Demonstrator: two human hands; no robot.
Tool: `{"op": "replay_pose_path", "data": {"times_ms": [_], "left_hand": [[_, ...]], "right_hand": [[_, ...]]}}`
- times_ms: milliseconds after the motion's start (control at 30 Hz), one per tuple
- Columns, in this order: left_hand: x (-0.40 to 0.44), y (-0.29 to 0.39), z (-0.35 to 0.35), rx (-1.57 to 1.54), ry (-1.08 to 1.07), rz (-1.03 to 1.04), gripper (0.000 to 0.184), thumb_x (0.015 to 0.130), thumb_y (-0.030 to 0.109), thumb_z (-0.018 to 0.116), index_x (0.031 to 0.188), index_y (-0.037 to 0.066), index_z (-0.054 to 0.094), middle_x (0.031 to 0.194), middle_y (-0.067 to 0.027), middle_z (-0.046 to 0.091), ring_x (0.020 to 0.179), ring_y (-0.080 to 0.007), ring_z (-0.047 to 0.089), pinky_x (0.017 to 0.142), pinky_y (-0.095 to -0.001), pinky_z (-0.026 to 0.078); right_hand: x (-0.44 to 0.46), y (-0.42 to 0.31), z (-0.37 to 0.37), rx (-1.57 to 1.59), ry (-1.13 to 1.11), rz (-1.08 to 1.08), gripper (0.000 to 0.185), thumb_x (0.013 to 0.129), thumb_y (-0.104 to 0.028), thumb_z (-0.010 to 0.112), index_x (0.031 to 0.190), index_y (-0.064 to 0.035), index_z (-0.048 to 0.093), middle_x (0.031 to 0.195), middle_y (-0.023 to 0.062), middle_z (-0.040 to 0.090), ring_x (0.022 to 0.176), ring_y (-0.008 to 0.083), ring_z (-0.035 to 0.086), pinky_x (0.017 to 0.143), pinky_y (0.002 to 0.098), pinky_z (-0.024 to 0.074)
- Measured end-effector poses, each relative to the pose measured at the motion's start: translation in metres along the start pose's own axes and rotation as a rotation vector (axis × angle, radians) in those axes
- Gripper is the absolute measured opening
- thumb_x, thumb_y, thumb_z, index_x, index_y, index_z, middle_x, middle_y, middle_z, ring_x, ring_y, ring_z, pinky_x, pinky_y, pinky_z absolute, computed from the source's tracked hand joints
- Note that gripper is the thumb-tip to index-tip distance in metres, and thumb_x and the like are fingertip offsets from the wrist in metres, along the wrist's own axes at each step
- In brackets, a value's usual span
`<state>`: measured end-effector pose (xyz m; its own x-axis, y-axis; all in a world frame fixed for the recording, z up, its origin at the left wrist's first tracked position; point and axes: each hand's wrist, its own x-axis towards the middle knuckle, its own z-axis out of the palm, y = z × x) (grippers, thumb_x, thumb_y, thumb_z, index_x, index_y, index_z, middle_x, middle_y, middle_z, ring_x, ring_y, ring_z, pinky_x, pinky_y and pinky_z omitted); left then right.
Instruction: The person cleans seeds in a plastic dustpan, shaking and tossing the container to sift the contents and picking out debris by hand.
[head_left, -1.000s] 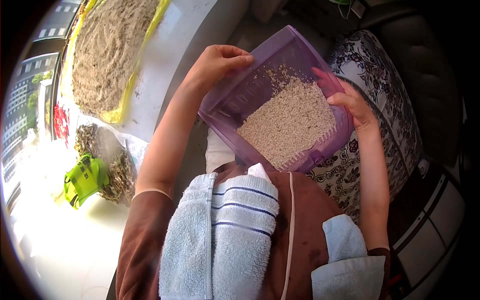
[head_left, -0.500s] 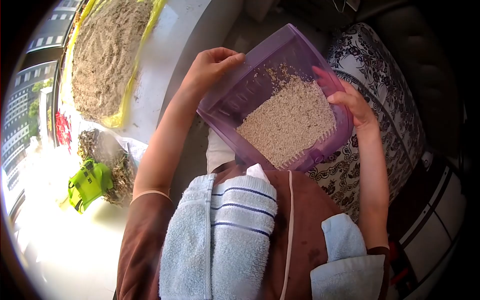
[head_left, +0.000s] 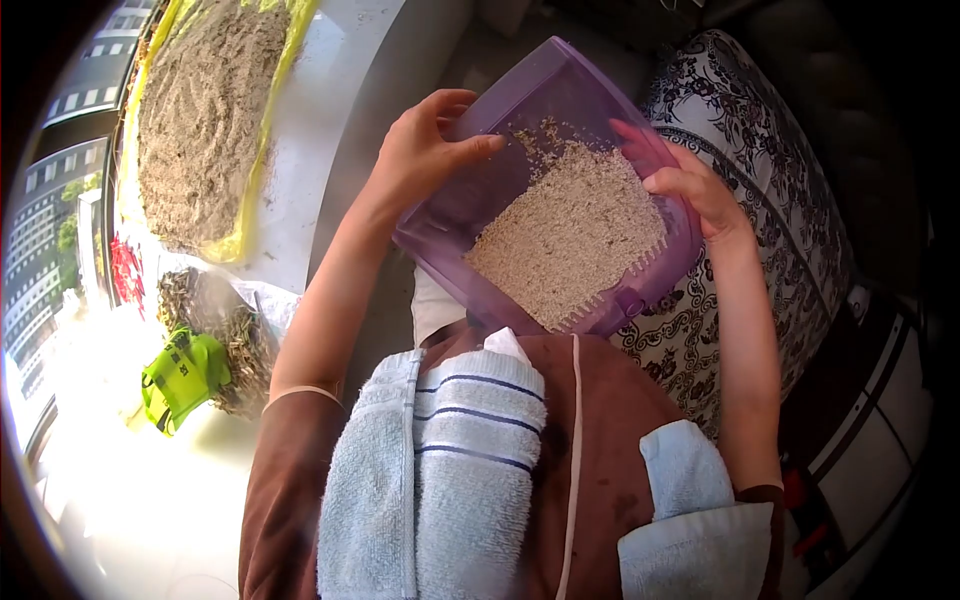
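Note:
A translucent purple plastic bin [head_left: 535,85] is held tilted in front of me, with a heap of pale beige grains [head_left: 570,235] gathered toward its near right side. A few darker yellowish bits lie scattered at the heap's far edge. My left hand [head_left: 435,140] is closed on the bin's left wall, thumb inside and fingers outside. On the opposite wall, my right hand [head_left: 695,190] grips with its thumb over the rim; its fingers show pinkish through the plastic. A row of small teeth runs along the bin's near right side.
Left, on a white ledge [head_left: 335,90], sandy material [head_left: 205,130] lies spread on yellow plastic [head_left: 245,215]. Below it sit a bag of dried plant matter [head_left: 215,320] and a bright green bag [head_left: 187,375]. A floral-patterned cover [head_left: 790,220] is at right. Light blue towels [head_left: 470,490] hang on my front.
My left thumb has slid further inside the bin's wall and the left hand sits slightly lower. The bin has shifted a little up and left, and the grains have barely moved.

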<state>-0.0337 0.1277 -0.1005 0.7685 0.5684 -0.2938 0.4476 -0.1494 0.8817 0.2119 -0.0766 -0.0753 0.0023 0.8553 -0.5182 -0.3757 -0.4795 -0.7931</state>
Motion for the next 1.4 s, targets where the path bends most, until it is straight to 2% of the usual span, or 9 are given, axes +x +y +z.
{"op": "replay_pose_path", "data": {"times_ms": [333, 467, 600, 700, 933, 1000, 1100, 1267, 1400], "left_hand": [[0.046, -0.005, -0.012, -0.16, 0.03, -0.154, 0.031, 0.086, 0.026, 0.07, 0.102, -0.001, 0.068, 0.082, -0.0039, 0.069, 0.074, -0.0091, 0.063, 0.068, -0.0217, 0.049], [0.045, -0.039, -0.02, 0.37, 0.369, 0.093, 0.039, 0.089, 0.025, 0.067, 0.117, -0.001, 0.061, 0.103, -0.0098, 0.067, 0.088, -0.0165, 0.065, 0.076, -0.029, 0.053], [-0.004, -0.022, -0.022, -0.002, 0.033, -0.026, 0.049, 0.085, 0.026, 0.071, 0.121, -0.003, 0.057, 0.108, -0.0135, 0.065, 0.093, -0.017, 0.064, 0.08, -0.03, 0.052], [-0.022, -0.005, -0.006, 0.14, -0.009, -0.083, 0.047, 0.083, 0.023, 0.074, 0.118, -0.004, 0.058, 0.103, -0.011, 0.067, 0.091, -0.0142, 0.064, 0.081, -0.0278, 0.051], [-0.016, -0.02, -0.031, -0.019, -0.036, -0.172, 0.035, 0.087, 0.019, 0.069, 0.114, -0.002, 0.062, 0.092, -0.008, 0.069, 0.079, -0.0131, 0.064, 0.075, -0.026, 0.052], [-0.009, -0.038, -0.046, -0.027, 0.258, -0.202, 0.034, 0.089, 0.02, 0.066, 0.117, 0.0, 0.061, 0.1, -0.0099, 0.068, 0.085, -0.0161, 0.064, 0.077, -0.0273, 0.052], [0.0, -0.027, -0.035, 0.632, 0.486, 0.274, 0.041, 0.087, 0.022, 0.069, 0.121, 0.001, 0.059, 0.109, -0.0114, 0.066, 0.093, -0.0184, 0.064, 0.079, -0.0289, 0.052], [0.018, 0.003, 0.01, 0.229, 0.079, 0.097, 0.065, 0.074, 0.029, 0.081, 0.126, 0.001, 0.055, 0.11, -0.0136, 0.066, 0.099, -0.0208, 0.064, 0.087, -0.0311, 0.051], [0.028, 0.012, 0.015, 0.324, 0.07, 0.101, 0.071, 0.068, 0.031, 0.084, 0.126, 0.001, 0.054, 0.103, -0.0125, 0.067, 0.093, -0.02, 0.066, 0.085, -0.03, 0.051]], "right_hand": [[0.003, 0.005, -0.003, 0.001, -0.003, 0.004, 0.07, 0.073, -0.009, 0.06, 0.14, 0.0023, 0.041, 0.13, 0.0095, 0.053, 0.114, 0.0157, 0.052, 0.1, 0.0257, 0.039], [0.003, 0.004, -0.003, -0.013, 0.011, -0.006, 0.07, 0.073, -0.009, 0.06, 0.139, 0.0019, 0.042, 0.129, 0.0085, 0.053, 0.113, 0.0147, 0.052, 0.099, 0.0252, 0.0394], [0.002, 0.009, -0.007, -0.007, 0.023, 0.0, 0.069, 0.074, -0.009, 0.06, 0.14, 0.0015, 0.042, 0.129, 0.0079, 0.053, 0.111, 0.0141, 0.052, 0.097, 0.0247, 0.04], [0.005, 0.009, -0.009, 0.01, 0.003, 0.014, 0.069, 0.074, -0.008, 0.06, 0.14, 0.0015, 0.041, 0.13, 0.0082, 0.052, 0.113, 0.0144, 0.052, 0.098, 0.0249, 0.0393], [0.008, 0.008, -0.007, 0.016, -0.005, -0.004, 0.068, 0.075, -0.008, 0.059, 0.14, 0.002, 0.041, 0.132, 0.0097, 0.052, 0.116, 0.0156, 0.05, 0.1, 0.0256, 0.0385], [0.008, 0.009, -0.007, 0.024, -0.008, -0.004, 0.068, 0.075, -0.009, 0.059, 0.14, 0.0019, 0.041, 0.132, 0.0098, 0.051, 0.117, 0.0155, 0.05, 0.1, 0.0256, 0.0385], [0.01, 0.008, -0.006, -0.045, 0.011, -0.011, 0.068, 0.075, -0.01, 0.059, 0.139, 0.0013, 0.042, 0.131, 0.0097, 0.052, 0.116, 0.0154, 0.051, 0.1, 0.0256, 0.0387], [0.013, 0.008, -0.005, -0.004, -0.02, 0.004, 0.068, 0.074, -0.011, 0.06, 0.139, 0.001, 0.043, 0.13, 0.0096, 0.053, 0.113, 0.0154, 0.052, 0.098, 0.0255, 0.0401], [0.013, 0.009, -0.005, -0.014, -0.01, -0.021, 0.068, 0.074, -0.011, 0.06, 0.139, 0.0014, 0.043, 0.129, 0.0099, 0.054, 0.113, 0.0157, 0.053, 0.097, 0.0264, 0.0414]]}}
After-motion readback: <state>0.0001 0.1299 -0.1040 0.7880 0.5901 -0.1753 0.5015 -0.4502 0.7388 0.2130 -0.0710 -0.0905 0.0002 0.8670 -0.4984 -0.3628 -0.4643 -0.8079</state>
